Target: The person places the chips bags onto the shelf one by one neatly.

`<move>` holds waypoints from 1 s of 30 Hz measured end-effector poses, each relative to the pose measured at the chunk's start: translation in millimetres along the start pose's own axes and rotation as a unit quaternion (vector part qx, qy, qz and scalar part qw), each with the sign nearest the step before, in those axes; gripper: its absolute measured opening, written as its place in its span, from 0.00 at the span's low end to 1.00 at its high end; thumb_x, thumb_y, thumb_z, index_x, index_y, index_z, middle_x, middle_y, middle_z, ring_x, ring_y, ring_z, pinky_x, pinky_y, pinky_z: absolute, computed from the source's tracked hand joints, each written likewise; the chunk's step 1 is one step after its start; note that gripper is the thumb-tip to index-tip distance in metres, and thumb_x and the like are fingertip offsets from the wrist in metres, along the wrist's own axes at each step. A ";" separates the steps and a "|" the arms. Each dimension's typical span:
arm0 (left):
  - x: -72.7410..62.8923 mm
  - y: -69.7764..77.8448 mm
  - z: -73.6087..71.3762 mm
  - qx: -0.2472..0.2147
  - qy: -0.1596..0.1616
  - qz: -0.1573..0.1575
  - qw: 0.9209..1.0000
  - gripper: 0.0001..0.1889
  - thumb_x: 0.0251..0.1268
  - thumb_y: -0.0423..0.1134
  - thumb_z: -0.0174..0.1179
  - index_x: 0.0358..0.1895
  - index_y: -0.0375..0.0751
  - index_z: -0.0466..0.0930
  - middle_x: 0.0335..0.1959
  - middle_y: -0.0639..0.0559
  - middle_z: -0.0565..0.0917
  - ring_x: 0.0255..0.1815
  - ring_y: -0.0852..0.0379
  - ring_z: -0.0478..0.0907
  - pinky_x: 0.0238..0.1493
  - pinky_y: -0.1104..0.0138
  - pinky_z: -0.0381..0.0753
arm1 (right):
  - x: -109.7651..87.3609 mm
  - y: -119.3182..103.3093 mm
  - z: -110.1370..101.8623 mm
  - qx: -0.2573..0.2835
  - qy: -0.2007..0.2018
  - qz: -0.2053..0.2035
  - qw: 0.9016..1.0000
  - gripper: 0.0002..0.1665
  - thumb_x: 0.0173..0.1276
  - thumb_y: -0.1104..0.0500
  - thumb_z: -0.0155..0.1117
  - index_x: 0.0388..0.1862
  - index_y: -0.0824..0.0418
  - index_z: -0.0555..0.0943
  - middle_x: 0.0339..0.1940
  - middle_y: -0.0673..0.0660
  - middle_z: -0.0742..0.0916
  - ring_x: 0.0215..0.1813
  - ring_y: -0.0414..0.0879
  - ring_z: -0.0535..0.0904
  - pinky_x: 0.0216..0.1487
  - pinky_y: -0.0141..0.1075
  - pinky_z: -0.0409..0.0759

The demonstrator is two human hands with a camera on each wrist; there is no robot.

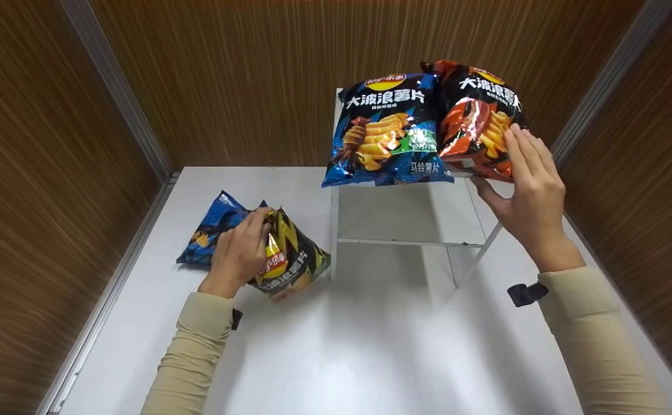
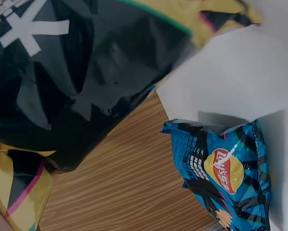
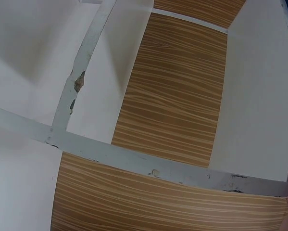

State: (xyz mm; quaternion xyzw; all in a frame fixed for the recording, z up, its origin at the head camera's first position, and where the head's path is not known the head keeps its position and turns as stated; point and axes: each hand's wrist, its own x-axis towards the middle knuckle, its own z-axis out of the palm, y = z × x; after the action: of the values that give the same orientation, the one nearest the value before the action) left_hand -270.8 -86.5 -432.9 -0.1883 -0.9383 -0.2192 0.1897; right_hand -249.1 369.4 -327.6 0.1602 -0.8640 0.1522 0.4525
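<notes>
While a blue bag (image 1: 212, 222) lies leftmost on the bench (image 1: 290, 357), I log remotely: left hand (image 1: 239, 248), grip closed round black-and-yellow bag (image 1: 298, 253) near its top, presumably for purchase; second blue bag (image 1: 385, 135) atop white stand (image 1: 405, 216); red bag (image 1: 474, 124) alongside; right hand (image 1: 535, 199), grip uncurled against its front, apparently steadying it.

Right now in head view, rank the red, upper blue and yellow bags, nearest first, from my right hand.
1. Red bag: touching right hand.
2. Upper blue bag: left of the red bag.
3. Yellow bag: lower left, in left hand.
</notes>
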 end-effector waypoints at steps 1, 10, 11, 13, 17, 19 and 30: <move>1.2 -1.3 -0.3 -0.001 -0.012 -0.001 1.000 0.18 0.80 0.43 0.40 0.64 0.43 0.70 0.50 0.42 0.84 0.21 0.52 0.70 0.21 0.60 0.73 | -0.1 0.1 -0.1 0.000 -0.001 0.001 1.000 0.45 0.61 0.52 0.73 0.74 0.62 0.66 0.74 0.60 0.73 0.75 0.58 0.67 0.80 0.45 0.58; 11.2 -10.5 -3.3 -0.026 -0.146 -0.047 0.988 0.15 0.82 0.45 0.37 0.58 0.43 0.69 0.34 0.45 0.78 0.29 0.50 0.72 0.30 0.60 0.74 | -0.3 0.4 -0.5 0.004 -0.002 0.006 1.000 0.46 0.60 0.53 0.74 0.75 0.61 0.66 0.74 0.59 0.73 0.76 0.57 0.67 0.80 0.45 0.58; 11.6 -11.5 -2.8 -0.038 -0.171 -0.054 0.983 0.15 0.82 0.45 0.37 0.58 0.44 0.69 0.34 0.45 0.77 0.30 0.50 0.73 0.32 0.60 0.75 | -0.2 0.4 -0.4 0.004 -0.002 0.006 1.000 0.46 0.60 0.53 0.74 0.75 0.61 0.66 0.75 0.59 0.73 0.76 0.57 0.67 0.80 0.45 0.58; 11.8 -13.4 -0.9 -0.061 -0.223 -0.067 0.971 0.17 0.82 0.46 0.37 0.61 0.45 0.69 0.36 0.44 0.78 0.35 0.48 0.76 0.37 0.57 0.79 | -0.3 0.3 0.0 0.004 -0.002 0.007 1.000 0.46 0.60 0.53 0.74 0.75 0.61 0.66 0.75 0.59 0.73 0.76 0.57 0.67 0.80 0.45 0.58; 10.9 -16.5 4.4 -0.087 -0.315 -0.098 0.940 0.24 0.81 0.50 0.36 0.72 0.49 0.65 0.64 0.39 0.76 0.66 0.39 0.72 0.68 0.44 0.71 | -1.0 -0.4 0.7 0.005 -0.004 0.008 1.000 0.46 0.60 0.53 0.74 0.75 0.61 0.66 0.75 0.59 0.72 0.76 0.57 0.67 0.80 0.45 0.58; 12.2 -17.4 8.3 -0.094 -0.344 -0.105 0.929 0.26 0.80 0.52 0.36 0.75 0.51 0.62 0.74 0.42 0.68 0.77 0.38 0.60 0.76 0.42 0.58 | -1.1 -0.6 0.6 0.005 -0.004 0.009 1.000 0.46 0.60 0.53 0.74 0.75 0.61 0.66 0.75 0.59 0.73 0.76 0.57 0.67 0.80 0.45 0.59; 32.8 -16.0 29.2 -0.081 -0.333 -0.100 0.934 0.19 0.80 0.50 0.41 0.65 0.54 0.74 0.59 0.46 0.81 0.54 0.47 0.77 0.60 0.51 0.76 | 0.2 -0.7 -0.2 0.005 -0.007 0.013 1.000 0.46 0.60 0.54 0.74 0.75 0.60 0.66 0.75 0.59 0.72 0.76 0.57 0.66 0.80 0.45 0.59</move>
State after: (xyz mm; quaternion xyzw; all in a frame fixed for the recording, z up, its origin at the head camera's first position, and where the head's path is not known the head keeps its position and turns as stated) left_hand -313.9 -76.9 -448.3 -0.1706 -0.9407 -0.2374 -0.1722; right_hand -248.7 368.8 -327.3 0.1522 -0.8684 0.1616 0.4434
